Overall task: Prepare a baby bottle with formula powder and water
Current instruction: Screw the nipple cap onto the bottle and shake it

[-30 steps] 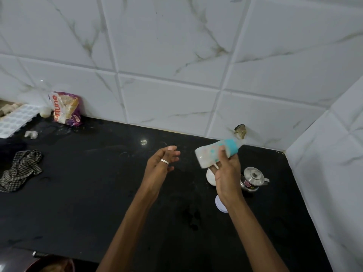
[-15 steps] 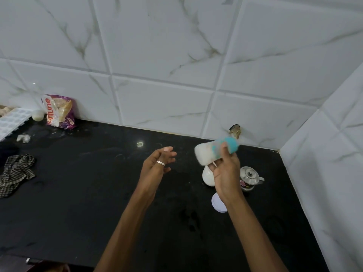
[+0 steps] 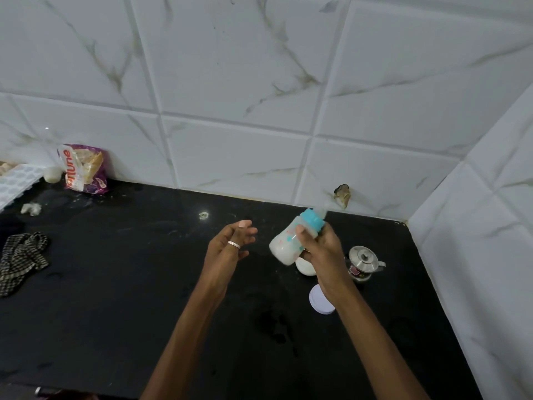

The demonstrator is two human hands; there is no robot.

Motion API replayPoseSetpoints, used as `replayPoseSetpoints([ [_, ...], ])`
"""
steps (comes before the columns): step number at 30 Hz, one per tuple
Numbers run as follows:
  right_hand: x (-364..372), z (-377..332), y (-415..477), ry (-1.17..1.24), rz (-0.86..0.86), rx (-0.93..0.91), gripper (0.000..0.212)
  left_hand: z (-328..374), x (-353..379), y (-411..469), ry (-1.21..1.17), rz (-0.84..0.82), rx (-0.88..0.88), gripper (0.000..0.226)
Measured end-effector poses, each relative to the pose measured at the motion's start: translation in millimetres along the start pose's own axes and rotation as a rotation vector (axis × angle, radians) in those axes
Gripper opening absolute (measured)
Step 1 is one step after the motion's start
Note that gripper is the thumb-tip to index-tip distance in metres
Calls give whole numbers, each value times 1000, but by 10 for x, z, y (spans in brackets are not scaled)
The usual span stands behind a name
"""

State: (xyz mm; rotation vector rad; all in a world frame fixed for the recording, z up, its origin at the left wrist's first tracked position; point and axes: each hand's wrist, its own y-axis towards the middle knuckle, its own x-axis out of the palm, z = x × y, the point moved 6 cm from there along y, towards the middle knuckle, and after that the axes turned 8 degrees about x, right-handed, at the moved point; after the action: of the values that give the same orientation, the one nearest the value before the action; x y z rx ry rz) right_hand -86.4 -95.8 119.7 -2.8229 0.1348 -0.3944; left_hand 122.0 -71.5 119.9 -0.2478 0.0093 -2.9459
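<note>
While I watch through the head view, the right hand [image 3: 323, 252] has its fingers curled round the baby bottle [image 3: 288, 243] just below the teal collar [image 3: 313, 223], lifted above the black countertop [image 3: 115, 284]. The bottle's long axis slants, teat up toward the wall, milky base down toward the left hand [image 3: 227, 249], which is loose-fingered, empty, near but apart. I judge mixing is under way; the left hand could steady that base.

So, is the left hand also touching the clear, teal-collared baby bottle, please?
No, the left hand is open and apart from the baby bottle, which only the right hand grips.
</note>
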Motion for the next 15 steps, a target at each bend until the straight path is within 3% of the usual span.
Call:
replayPoseSetpoints([
  [3,-78,-82,25,261,75,-50,44,0,-16,-9,0,15,4,21],
  [8,35,-46,-11,-84,-27,-13,38,3,5,-21,-3,-2,-4,26],
  [12,-34,-115,49,169,52,-58,38,33,1,-26,5,5,3,25],
  [15,104,-48,25,-123,-85,14,36,78,3,6,14,0,3,23],
])
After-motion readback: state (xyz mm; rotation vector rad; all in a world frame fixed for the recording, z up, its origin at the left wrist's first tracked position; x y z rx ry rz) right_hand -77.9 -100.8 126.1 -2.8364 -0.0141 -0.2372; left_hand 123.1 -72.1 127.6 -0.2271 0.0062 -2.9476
